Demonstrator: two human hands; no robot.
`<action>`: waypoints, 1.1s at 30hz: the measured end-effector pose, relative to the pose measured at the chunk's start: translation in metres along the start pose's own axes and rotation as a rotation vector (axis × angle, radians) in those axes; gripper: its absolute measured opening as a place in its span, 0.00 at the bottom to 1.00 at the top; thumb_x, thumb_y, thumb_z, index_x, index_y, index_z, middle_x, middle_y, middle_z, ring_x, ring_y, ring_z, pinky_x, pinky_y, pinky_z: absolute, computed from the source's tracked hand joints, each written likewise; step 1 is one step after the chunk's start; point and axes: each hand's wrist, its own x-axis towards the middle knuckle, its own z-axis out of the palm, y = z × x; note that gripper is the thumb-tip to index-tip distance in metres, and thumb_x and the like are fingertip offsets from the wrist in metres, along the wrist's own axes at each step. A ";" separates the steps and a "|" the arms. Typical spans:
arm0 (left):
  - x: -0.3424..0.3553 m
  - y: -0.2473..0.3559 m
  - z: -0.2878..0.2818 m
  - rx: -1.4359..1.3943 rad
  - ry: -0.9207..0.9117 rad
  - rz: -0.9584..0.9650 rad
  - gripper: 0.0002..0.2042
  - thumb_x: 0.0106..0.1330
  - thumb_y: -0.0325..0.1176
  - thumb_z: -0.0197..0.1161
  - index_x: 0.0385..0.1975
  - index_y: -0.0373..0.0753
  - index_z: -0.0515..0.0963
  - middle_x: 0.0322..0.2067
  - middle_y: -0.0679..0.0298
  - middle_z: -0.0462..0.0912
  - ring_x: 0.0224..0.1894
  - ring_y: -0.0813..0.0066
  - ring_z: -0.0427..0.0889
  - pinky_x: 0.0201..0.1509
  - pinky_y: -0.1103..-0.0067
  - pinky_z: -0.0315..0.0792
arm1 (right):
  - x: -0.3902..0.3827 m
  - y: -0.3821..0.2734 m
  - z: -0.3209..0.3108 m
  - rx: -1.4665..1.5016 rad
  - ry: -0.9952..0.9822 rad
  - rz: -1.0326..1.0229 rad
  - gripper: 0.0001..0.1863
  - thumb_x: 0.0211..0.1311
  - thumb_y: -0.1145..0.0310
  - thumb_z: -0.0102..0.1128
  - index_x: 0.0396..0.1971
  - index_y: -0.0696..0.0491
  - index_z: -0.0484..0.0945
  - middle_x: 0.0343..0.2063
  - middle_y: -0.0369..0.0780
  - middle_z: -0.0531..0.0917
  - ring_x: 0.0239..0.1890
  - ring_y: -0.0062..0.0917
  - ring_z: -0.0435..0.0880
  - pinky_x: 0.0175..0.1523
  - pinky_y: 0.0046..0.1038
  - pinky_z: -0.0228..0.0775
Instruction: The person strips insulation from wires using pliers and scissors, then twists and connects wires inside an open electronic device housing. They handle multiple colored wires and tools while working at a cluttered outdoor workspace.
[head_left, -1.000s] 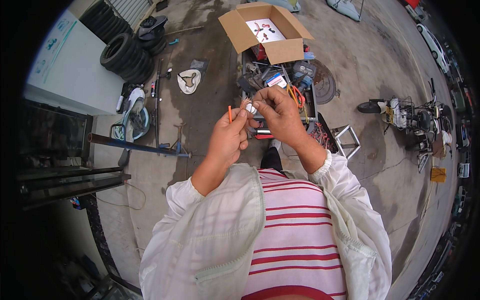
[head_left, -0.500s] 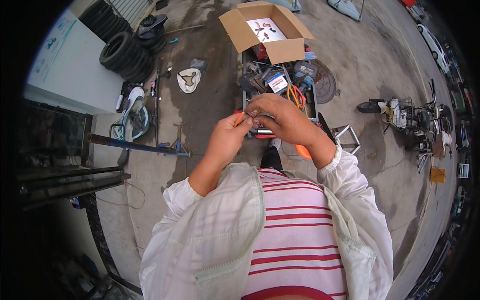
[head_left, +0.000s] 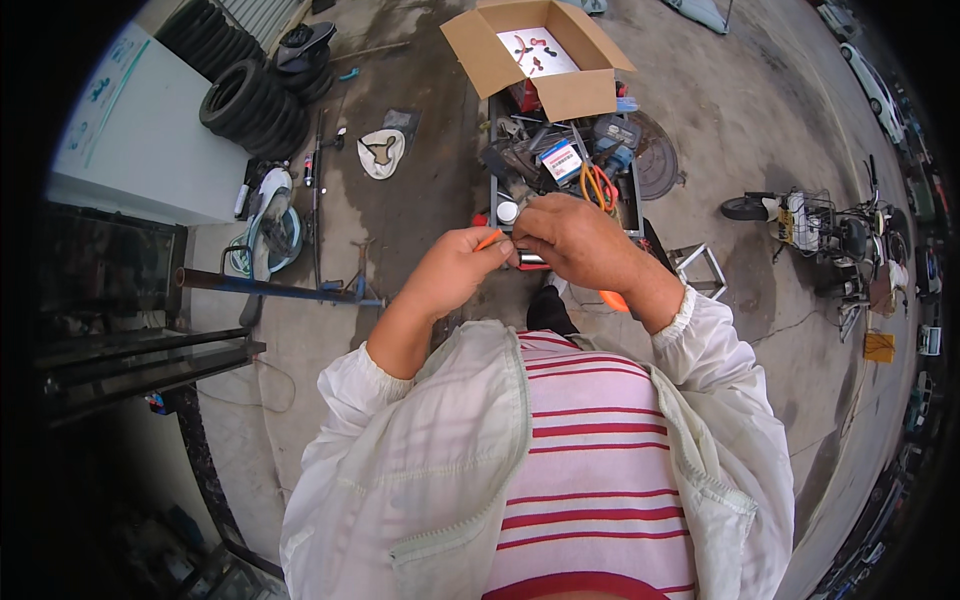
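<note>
My left hand is closed, pinching a thin orange piece that looks like a cable end between thumb and forefinger. Right against its fingertips is my right hand, its fingers bent and pressed together; whatever they hold is hidden behind the knuckles. Both hands are raised in front of my chest, over the near end of a tool cart. Beyond my right hand, orange and red cable loops lie in the cart. An orange curved piece shows below my right wrist.
An open cardboard box with small parts stands at the cart's far end, near a white-and-blue small box. Stacked tyres and a blue metal stand are to the left. A white metal frame and an electric bike are right.
My hands have shifted slightly right and down. The right hand's fingers have curled in closer, and a round white-topped item in the cart now shows beside them.
</note>
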 end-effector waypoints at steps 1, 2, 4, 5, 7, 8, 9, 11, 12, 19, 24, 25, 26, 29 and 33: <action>0.002 0.000 -0.002 -0.032 -0.011 -0.020 0.10 0.70 0.38 0.57 0.33 0.38 0.78 0.18 0.80 0.62 0.16 0.92 0.54 0.18 0.87 0.47 | 0.000 0.001 0.001 0.040 0.044 -0.001 0.06 0.55 0.73 0.62 0.33 0.54 0.78 0.31 0.43 0.81 0.36 0.42 0.80 0.39 0.39 0.72; 0.004 0.001 -0.005 -0.063 -0.023 -0.039 0.10 0.70 0.38 0.57 0.33 0.38 0.77 0.18 0.79 0.62 0.15 0.93 0.53 0.17 0.87 0.46 | 0.000 0.003 0.001 0.077 0.089 -0.002 0.06 0.55 0.73 0.62 0.33 0.54 0.78 0.30 0.43 0.81 0.35 0.42 0.80 0.38 0.39 0.72; 0.007 0.002 -0.010 -0.118 -0.035 -0.081 0.10 0.71 0.38 0.56 0.32 0.38 0.77 0.18 0.78 0.63 0.14 0.93 0.52 0.16 0.88 0.45 | -0.001 0.009 0.001 0.133 0.137 0.053 0.05 0.56 0.73 0.62 0.33 0.55 0.77 0.29 0.43 0.80 0.33 0.42 0.80 0.36 0.38 0.71; 0.010 0.004 -0.012 -0.139 -0.032 -0.102 0.10 0.71 0.38 0.56 0.32 0.38 0.77 0.19 0.78 0.63 0.14 0.93 0.52 0.16 0.88 0.45 | -0.004 0.015 0.000 0.150 0.142 0.105 0.05 0.57 0.73 0.61 0.33 0.55 0.77 0.28 0.43 0.80 0.32 0.41 0.80 0.36 0.37 0.71; 0.016 0.005 -0.016 -0.153 -0.022 -0.121 0.10 0.71 0.38 0.56 0.32 0.38 0.76 0.20 0.76 0.65 0.13 0.93 0.52 0.15 0.88 0.45 | -0.006 0.027 -0.004 0.137 0.154 0.141 0.05 0.59 0.73 0.61 0.34 0.56 0.77 0.25 0.44 0.80 0.30 0.40 0.81 0.34 0.35 0.70; 0.019 0.003 -0.018 -0.149 -0.014 -0.124 0.10 0.71 0.38 0.56 0.32 0.38 0.76 0.21 0.76 0.66 0.13 0.93 0.52 0.15 0.88 0.45 | -0.006 0.031 -0.006 0.164 0.158 0.170 0.04 0.59 0.73 0.61 0.34 0.56 0.77 0.25 0.44 0.80 0.30 0.39 0.81 0.34 0.34 0.70; 0.022 0.001 -0.020 -0.145 -0.006 -0.127 0.10 0.71 0.38 0.56 0.32 0.38 0.76 0.22 0.75 0.66 0.13 0.93 0.52 0.15 0.88 0.45 | -0.006 0.035 -0.008 0.190 0.163 0.200 0.04 0.60 0.73 0.61 0.34 0.56 0.77 0.25 0.44 0.80 0.30 0.38 0.81 0.34 0.33 0.70; 0.030 -0.002 -0.026 -0.238 -0.009 -0.158 0.09 0.71 0.37 0.57 0.34 0.38 0.76 0.23 0.75 0.67 0.14 0.94 0.53 0.15 0.89 0.45 | -0.008 0.046 -0.014 0.253 0.202 0.235 0.03 0.61 0.75 0.60 0.33 0.57 0.76 0.23 0.42 0.80 0.26 0.32 0.79 0.33 0.29 0.70; 0.034 -0.003 -0.029 -0.282 -0.010 -0.174 0.09 0.71 0.37 0.57 0.35 0.38 0.75 0.24 0.74 0.67 0.14 0.94 0.53 0.15 0.89 0.45 | -0.012 0.056 -0.018 0.287 0.241 0.297 0.03 0.61 0.75 0.60 0.32 0.58 0.76 0.23 0.41 0.80 0.25 0.29 0.78 0.33 0.28 0.69; 0.090 -0.004 -0.063 -1.114 -0.173 0.047 0.27 0.75 0.55 0.38 0.52 0.34 0.70 0.34 0.58 0.75 0.33 0.69 0.72 0.37 0.76 0.70 | -0.057 0.130 -0.051 0.711 0.525 0.573 0.04 0.68 0.74 0.56 0.33 0.58 0.77 0.24 0.33 0.80 0.28 0.12 0.77 0.33 0.17 0.70; 0.146 0.033 -0.047 -1.038 0.185 -0.104 0.29 0.75 0.55 0.37 0.54 0.33 0.67 0.40 0.52 0.76 0.42 0.58 0.76 0.51 0.60 0.72 | -0.083 0.154 -0.061 0.788 0.544 0.656 0.04 0.69 0.73 0.55 0.34 0.57 0.77 0.26 0.32 0.80 0.29 0.13 0.79 0.35 0.17 0.72; 0.161 0.038 -0.045 -1.014 0.228 -0.146 0.29 0.75 0.55 0.37 0.56 0.33 0.66 0.41 0.51 0.76 0.43 0.57 0.77 0.53 0.57 0.71 | -0.086 0.159 -0.062 0.783 0.529 0.672 0.05 0.69 0.73 0.55 0.34 0.57 0.77 0.26 0.32 0.80 0.30 0.13 0.79 0.35 0.17 0.72; 0.177 0.045 -0.042 -0.962 0.271 -0.191 0.29 0.75 0.55 0.37 0.54 0.33 0.67 0.42 0.51 0.76 0.44 0.56 0.76 0.54 0.56 0.71 | -0.086 0.162 -0.064 0.775 0.516 0.702 0.04 0.68 0.74 0.55 0.34 0.58 0.76 0.26 0.32 0.80 0.30 0.13 0.78 0.36 0.18 0.72; 0.243 0.067 -0.041 -0.854 0.340 -0.245 0.28 0.74 0.56 0.37 0.49 0.33 0.69 0.44 0.51 0.74 0.46 0.56 0.76 0.55 0.56 0.71 | -0.085 0.173 -0.067 0.691 0.494 0.643 0.03 0.67 0.75 0.57 0.34 0.58 0.76 0.25 0.32 0.80 0.27 0.13 0.76 0.34 0.19 0.70; 0.322 0.127 -0.043 -0.738 0.318 -0.081 0.35 0.72 0.58 0.41 0.63 0.30 0.57 0.53 0.46 0.70 0.55 0.51 0.71 0.62 0.56 0.65 | -0.075 0.186 -0.081 0.492 0.417 0.624 0.04 0.64 0.73 0.59 0.34 0.57 0.76 0.20 0.42 0.78 0.23 0.22 0.77 0.29 0.26 0.68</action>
